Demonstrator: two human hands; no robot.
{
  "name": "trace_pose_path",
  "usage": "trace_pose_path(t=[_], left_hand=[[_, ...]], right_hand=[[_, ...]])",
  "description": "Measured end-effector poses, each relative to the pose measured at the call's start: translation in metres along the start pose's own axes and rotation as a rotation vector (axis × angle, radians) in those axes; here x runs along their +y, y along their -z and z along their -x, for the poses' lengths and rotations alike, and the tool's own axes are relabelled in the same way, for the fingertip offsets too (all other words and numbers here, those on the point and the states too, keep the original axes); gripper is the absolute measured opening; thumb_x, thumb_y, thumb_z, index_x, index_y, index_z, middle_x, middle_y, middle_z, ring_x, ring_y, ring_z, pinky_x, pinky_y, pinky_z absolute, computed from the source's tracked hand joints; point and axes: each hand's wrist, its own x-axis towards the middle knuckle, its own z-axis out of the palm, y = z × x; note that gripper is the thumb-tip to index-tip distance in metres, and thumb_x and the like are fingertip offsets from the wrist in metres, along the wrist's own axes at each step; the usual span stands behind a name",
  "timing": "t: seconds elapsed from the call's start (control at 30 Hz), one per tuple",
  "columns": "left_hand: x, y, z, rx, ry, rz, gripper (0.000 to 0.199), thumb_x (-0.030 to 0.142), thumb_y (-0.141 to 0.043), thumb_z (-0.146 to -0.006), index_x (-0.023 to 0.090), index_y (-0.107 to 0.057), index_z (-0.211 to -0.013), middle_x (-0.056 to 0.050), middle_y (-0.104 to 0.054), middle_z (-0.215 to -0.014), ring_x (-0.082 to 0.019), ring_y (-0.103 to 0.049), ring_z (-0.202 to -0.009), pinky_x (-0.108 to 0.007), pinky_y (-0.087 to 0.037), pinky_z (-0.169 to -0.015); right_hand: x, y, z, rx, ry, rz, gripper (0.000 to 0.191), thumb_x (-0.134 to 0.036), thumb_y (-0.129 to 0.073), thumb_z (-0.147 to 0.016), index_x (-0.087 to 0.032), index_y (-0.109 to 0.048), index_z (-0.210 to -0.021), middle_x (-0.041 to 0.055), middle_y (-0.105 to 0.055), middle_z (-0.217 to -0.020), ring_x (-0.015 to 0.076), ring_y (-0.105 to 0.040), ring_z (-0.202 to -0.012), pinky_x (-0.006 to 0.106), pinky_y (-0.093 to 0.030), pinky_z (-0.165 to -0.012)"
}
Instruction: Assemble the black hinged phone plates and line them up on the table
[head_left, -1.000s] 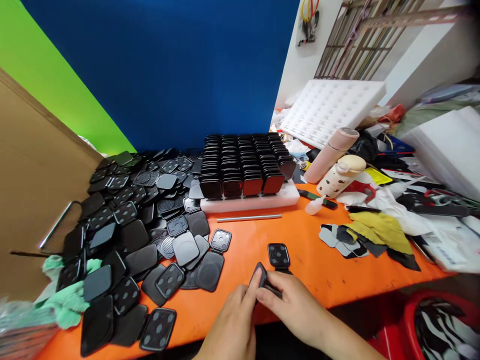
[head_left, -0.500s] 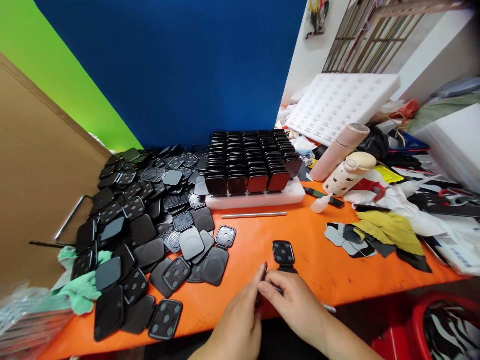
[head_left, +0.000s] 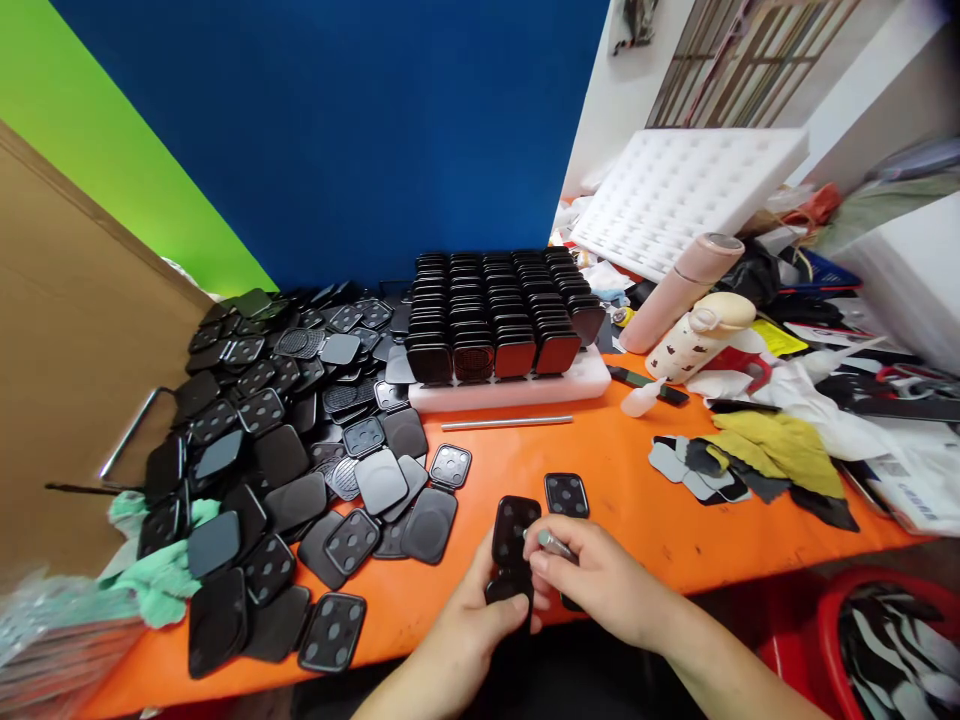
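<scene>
Near the table's front edge, my left hand (head_left: 474,612) holds a black hinged compact case (head_left: 516,528) unfolded. Its upper panel shows grey round spots; my thumb presses on the lower half. My right hand (head_left: 607,585), fingers closed, grips a short silver metal rod (head_left: 553,544), with one end pointing at the compact's upper panel. I cannot tell whether the rod touches it. Just behind my right hand lies another spotted black compact (head_left: 566,495), partly covered by the hand.
Loose black compacts (head_left: 281,455) heap up on the left. Upright compacts (head_left: 495,310) fill a white foam block (head_left: 517,396) at the back, with a metal bar (head_left: 507,424) before it. Bottles (head_left: 682,290), yellow cloth (head_left: 780,460) and grey pieces (head_left: 690,470) lie right; a red bin (head_left: 832,640) stands below.
The compact in my left hand has turned from edge-on to show its spotted inside. My right hand has shifted slightly right, and the rod now points up toward the compact.
</scene>
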Motion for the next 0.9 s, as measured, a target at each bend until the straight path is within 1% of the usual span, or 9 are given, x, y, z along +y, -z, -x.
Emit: trace_pose_path(t=[0.17, 0.27, 0.37, 0.43, 0.5, 0.6, 0.67, 0.8, 0.9], left_hand=[[0.002, -0.005, 0.002, -0.076, -0.028, -0.005, 0.048, 0.019, -0.064, -0.07, 0.02, -0.053, -0.118, -0.003, -0.06, -0.087, -0.015, -0.054, -0.076, -0.03, -0.041, -0.074], [0.003, -0.005, 0.004, -0.129, -0.013, 0.015, 0.054, 0.02, -0.065, -0.07, 0.02, -0.051, -0.122, -0.004, -0.059, -0.088, -0.016, -0.054, -0.079, -0.03, -0.04, -0.074], [0.003, -0.003, 0.004, -0.156, -0.002, -0.003, 0.057, 0.018, -0.064, -0.071, 0.022, -0.047, -0.126, -0.002, -0.058, -0.089, -0.015, -0.053, -0.078, -0.029, -0.04, -0.074], [0.002, -0.001, 0.004, -0.173, -0.033, -0.057, 0.059, 0.017, -0.061, -0.073, 0.023, -0.044, -0.13, -0.002, -0.059, -0.09, -0.016, -0.054, -0.084, -0.031, -0.04, -0.08], [0.001, 0.001, 0.005, -0.184, -0.08, -0.146, 0.061, 0.015, -0.058, -0.076, 0.024, -0.041, -0.133, -0.002, -0.061, -0.095, -0.02, -0.053, -0.099, -0.035, -0.038, -0.09], [0.002, 0.002, 0.006, -0.144, -0.147, -0.325, 0.066, 0.01, -0.052, -0.077, 0.027, -0.035, -0.138, -0.003, -0.058, -0.119, -0.022, -0.041, -0.123, -0.036, -0.027, -0.104], [0.001, 0.003, 0.007, -0.108, -0.17, -0.422, 0.068, 0.008, -0.049, -0.078, 0.03, -0.031, -0.139, -0.001, -0.05, -0.132, -0.021, -0.034, -0.129, -0.035, -0.024, -0.107], [-0.006, 0.003, 0.006, -0.08, -0.169, -0.476, 0.067, 0.008, -0.048, -0.079, 0.031, -0.03, -0.14, 0.0, -0.048, -0.135, -0.02, -0.038, -0.128, -0.034, -0.027, -0.106], [-0.011, 0.002, 0.004, -0.043, -0.181, -0.384, 0.067, 0.007, -0.05, -0.075, 0.029, -0.035, -0.137, -0.001, -0.052, -0.13, -0.019, -0.042, -0.123, -0.032, -0.03, -0.104]], right_hand=[[-0.001, 0.007, -0.001, -0.044, 0.007, -0.072, 0.016, -0.034, -0.051, -0.087, -0.018, -0.051, -0.086, -0.0043, -0.053, -0.058, 0.0142, -0.057, -0.055, 0.032, -0.049, -0.059], [-0.004, 0.012, 0.0, -0.082, 0.002, -0.047, 0.014, -0.031, -0.05, -0.089, -0.018, -0.051, -0.087, -0.0022, -0.057, -0.061, 0.0147, -0.059, -0.058, 0.032, -0.047, -0.062], [-0.004, 0.015, 0.002, -0.12, -0.02, -0.022, 0.013, -0.029, -0.051, -0.088, -0.017, -0.053, -0.087, -0.0008, -0.058, -0.062, 0.015, -0.06, -0.061, 0.031, -0.045, -0.063], [-0.004, 0.015, 0.003, -0.13, -0.041, -0.005, 0.013, -0.029, -0.052, -0.088, -0.017, -0.054, -0.087, -0.0007, -0.058, -0.062, 0.0152, -0.061, -0.062, 0.03, -0.045, -0.063], [-0.003, 0.015, 0.003, -0.128, -0.051, 0.022, 0.013, -0.029, -0.052, -0.088, -0.017, -0.055, -0.088, -0.0009, -0.058, -0.063, 0.0149, -0.06, -0.063, 0.029, -0.044, -0.064], [-0.005, 0.012, 0.003, -0.092, -0.053, 0.122, 0.014, -0.031, -0.052, -0.088, -0.017, -0.056, -0.087, 0.0003, -0.059, -0.069, 0.0147, -0.057, -0.069, 0.029, -0.043, -0.067], [-0.007, 0.01, 0.003, -0.061, -0.06, 0.192, 0.015, -0.032, -0.051, -0.087, -0.018, -0.054, -0.086, 0.0011, -0.059, -0.074, 0.0148, -0.056, -0.073, 0.028, -0.043, -0.07], [-0.011, 0.003, 0.005, -0.014, -0.03, 0.324, 0.022, -0.04, -0.047, -0.089, -0.02, -0.045, -0.081, -0.0001, -0.058, -0.075, 0.015, -0.054, -0.073, 0.027, -0.043, -0.068], [-0.011, -0.002, 0.006, 0.036, -0.03, 0.507, 0.022, -0.042, -0.046, -0.089, -0.021, -0.046, -0.082, -0.0008, -0.058, -0.075, 0.0151, -0.055, -0.072, 0.026, -0.042, -0.065]])
